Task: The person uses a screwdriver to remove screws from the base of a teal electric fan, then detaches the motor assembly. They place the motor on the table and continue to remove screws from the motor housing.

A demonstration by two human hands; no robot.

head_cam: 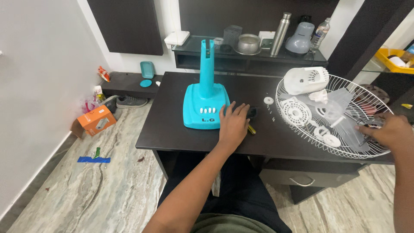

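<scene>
The dark table point(181, 138) serves as the anchor. Nearest, at its front edge, the left hand point(233, 125) lies palm down with fingers spread, gripping nothing; its fingertips touch the turquoise fan base point(205, 103) and a small black part point(252, 113), and a yellow-handled tool point(251, 129) peeks out beside it. At the table's right end the right hand point(386, 130) reaches into the white wire fan guard point(302, 142), fingers curled about a small dark piece; what exactly it grasps cannot be told. In the guard lie a clear fan blade point(345, 125) and a white motor housing point(305, 80).

On the floor left of the table sit an orange carton point(95, 120) and a blue strip point(93, 159). Beyond the table, a shelf point(207, 58) carries a steel bottle point(280, 33).
</scene>
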